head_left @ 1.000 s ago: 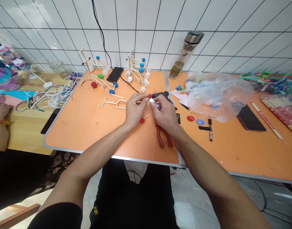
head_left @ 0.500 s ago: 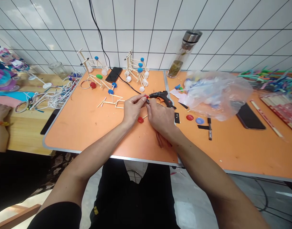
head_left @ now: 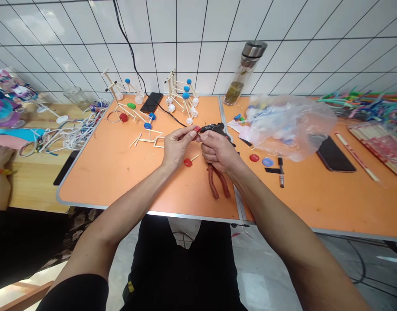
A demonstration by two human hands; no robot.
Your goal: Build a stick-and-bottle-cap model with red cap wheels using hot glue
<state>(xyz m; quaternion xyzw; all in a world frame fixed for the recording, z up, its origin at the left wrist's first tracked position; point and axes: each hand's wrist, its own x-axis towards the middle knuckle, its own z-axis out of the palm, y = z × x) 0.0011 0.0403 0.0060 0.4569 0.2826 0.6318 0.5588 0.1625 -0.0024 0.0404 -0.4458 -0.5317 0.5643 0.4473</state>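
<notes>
My left hand point(head_left: 178, 144) pinches a small red bottle cap point(head_left: 197, 128) between thumb and fingertips. Right up against the cap, my right hand point(head_left: 218, 149) is closed with thumb on curled fingers; what it grips is too small and covered to make out. A black glue gun point(head_left: 214, 127) lies just behind my right hand, partly hidden by it. Below that hand are red-handled pliers point(head_left: 218, 183), their jaws covered. Between my wrists lies another red cap point(head_left: 187, 163) with a short wooden stick. A flat wooden stick frame point(head_left: 149, 139) rests left of my left hand.
Two stick models with caps point(head_left: 185, 96) point(head_left: 130, 105) stand near the wall by a phone point(head_left: 152, 103). A tea bottle point(head_left: 242, 75), a plastic bag point(head_left: 289, 125), loose caps point(head_left: 267, 162), a marker point(head_left: 281, 172) and another phone point(head_left: 335, 154) are rightward. Someone's hand point(head_left: 2, 157) rests far left.
My right hand has turned and shifted slightly, uncovering more of the plier handles and the red cap at my left fingertips. The whole view has shifted a little.
</notes>
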